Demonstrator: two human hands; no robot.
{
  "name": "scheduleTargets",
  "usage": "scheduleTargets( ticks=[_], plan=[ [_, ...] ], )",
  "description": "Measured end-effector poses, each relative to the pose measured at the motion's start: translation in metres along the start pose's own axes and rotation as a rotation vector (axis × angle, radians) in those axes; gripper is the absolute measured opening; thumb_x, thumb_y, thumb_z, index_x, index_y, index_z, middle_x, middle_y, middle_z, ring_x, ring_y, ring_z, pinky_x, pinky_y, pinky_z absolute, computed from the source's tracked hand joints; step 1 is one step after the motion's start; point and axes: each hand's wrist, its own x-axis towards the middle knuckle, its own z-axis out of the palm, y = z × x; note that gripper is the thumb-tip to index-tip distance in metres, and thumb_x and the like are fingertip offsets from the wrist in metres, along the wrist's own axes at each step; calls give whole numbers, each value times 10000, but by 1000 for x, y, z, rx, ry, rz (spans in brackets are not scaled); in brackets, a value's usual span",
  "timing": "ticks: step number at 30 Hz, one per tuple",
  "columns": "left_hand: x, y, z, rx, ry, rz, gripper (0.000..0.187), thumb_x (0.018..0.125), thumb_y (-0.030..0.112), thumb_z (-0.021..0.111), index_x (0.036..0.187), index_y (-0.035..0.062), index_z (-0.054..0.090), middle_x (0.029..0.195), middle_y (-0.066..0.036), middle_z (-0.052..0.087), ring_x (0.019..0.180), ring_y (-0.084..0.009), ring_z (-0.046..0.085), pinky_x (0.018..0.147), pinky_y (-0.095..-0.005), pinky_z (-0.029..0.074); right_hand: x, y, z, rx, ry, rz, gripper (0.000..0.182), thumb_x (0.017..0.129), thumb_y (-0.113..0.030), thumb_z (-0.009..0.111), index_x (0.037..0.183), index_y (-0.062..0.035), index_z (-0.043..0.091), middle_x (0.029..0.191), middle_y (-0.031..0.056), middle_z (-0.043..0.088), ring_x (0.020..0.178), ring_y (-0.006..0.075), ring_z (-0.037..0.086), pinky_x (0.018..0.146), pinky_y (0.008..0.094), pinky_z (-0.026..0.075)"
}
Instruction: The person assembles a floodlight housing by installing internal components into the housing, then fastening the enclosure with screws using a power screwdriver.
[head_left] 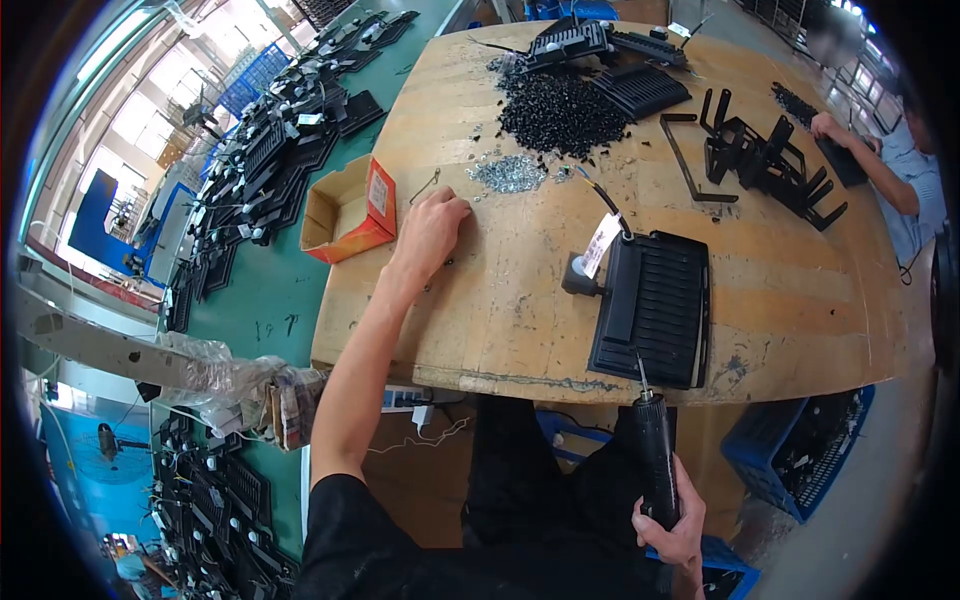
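Reaching forward from a bare forearm, the left hand (433, 228) is low over the wooden tabletop (500, 320), back up and fingers bent; whether they pinch anything cannot be told. Left of this hand, beyond the table edge, a green tabletop (262, 295) carries a long heap of black lamps (265, 150). Just beside the hand, on its left, is an open orange box (350, 215). A thin bent piece of metal (425, 186) lies just beyond the knuckles.

To the right of the left hand and farther out is a scatter of small silver pieces (510, 174), with a pile of small black parts (560, 112) beyond it. Farther right and nearer the body, at the table's near edge, lies the lamp (655, 305): black, flat and rectangular, with ribs across its face, a small block (580, 275) on its left side, a white tag (601, 245) and a cable with coloured wire ends at the far end.

The right hand (677, 520) is below the near edge, fingers and thumb wrapped around the black screwdriver (657, 455), which points up and away, its tip at the lamp's near part. Beyond this hand and to its right, black brackets (765, 165) lie in a tangle; farther right, another person's hand (828, 127) is at the table's far side.
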Motion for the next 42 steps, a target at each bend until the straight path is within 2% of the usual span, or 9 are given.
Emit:
scheduleTargets(
  ticks=[6, 11, 12, 14, 16, 20, 22, 27, 42],
  plan=[
    [11, -10, 11, 231, -89, 130, 120, 981, 89, 584, 962, 26, 684, 1025, -170, 697, 998, -373, 697, 838, -484, 563, -16, 19, -13, -128, 22, -43, 965, 818, -142, 832, 1625, 60, 344, 1273, 131, 685, 1035, 141, 673, 923, 283, 538],
    [6, 57, -28, -117, -54, -168, 157, 1018, 108, 600, 1021, 0, 714, 1054, -176, 735, 965, -365, 711, 842, -448, 560, -48, 33, -18, -141, 7, -40, 942, 843, -153, 836, 1617, 70, 349, 1472, 182, 617, 1294, 192, 610, 1105, 325, 455],
    [-7, 86, -38, -291, -5, -290, 150, 1020, 91, 608, 1045, 1, 725, 1066, -180, 752, 948, -356, 718, 840, -432, 561, -51, 37, -19, -149, 10, -37, 938, 846, -149, 834, 1620, 63, 348, 1457, 178, 627, 1248, 190, 632, 1075, 321, 476],
    [-47, 139, -46, -506, 93, -209, 130, 1008, 41, 628, 1091, 4, 721, 1108, -184, 768, 980, -344, 735, 887, -412, 564, -59, 44, -21, -166, 16, -31, 932, 852, -140, 831, 1626, 48, 347, 1427, 169, 646, 1158, 185, 676, 1015, 315, 519],
    [-76, 190, -48, -641, 101, -92, 109, 986, -7, 636, 1077, -4, 697, 1210, -193, 753, 1100, -365, 727, 968, -434, 551, -56, 35, -15, -52, -1, 74, 915, 875, -108, 813, 1645, 11, 333, 1315, 129, 688, 880, 121, 690, 800, 266, 563],
    [-89, 236, -17, -703, 123, 86, 93, 968, -20, 652, 1057, -1, 674, 1335, -202, 709, 1225, -409, 674, 1032, -449, 523, -40, 31, -8, 31, -38, -12, 889, 902, -66, 784, 1657, -15, 319, 1182, 80, 699, 677, 61, 608, 600, 227, 513],
    [-89, 247, -10, -680, 51, 72, 91, 961, -53, 641, 1036, -5, 659, 1406, -209, 675, 1261, -360, 654, 1061, -425, 487, -34, 24, -5, 41, -36, 11, 924, 897, -107, 773, 1665, 8, 272, 892, 47, 656, 583, 71, 595, 545, 239, 486],
    [-90, 263, -7, -662, 56, 52, 96, 934, -28, 684, 1021, 13, 670, 1427, -196, 670, 1097, -343, 638, 984, -415, 490, -39, 33, -7, 155, -15, -7, 904, 904, -76, 768, 1662, 0, 281, 957, 54, 667, 589, 75, 596, 530, 240, 490],
    [-48, 303, 4, -629, -18, 207, 92, 898, 36, 747, 990, 40, 744, 1188, -51, 744, 1193, -271, 621, 1032, -421, 428, -35, 38, -50, 243, -25, -55, 910, 878, -49, 771, 1659, -5, 304, 943, 48, 666, 579, 79, 595, 529, 249, 490]
  ],
)
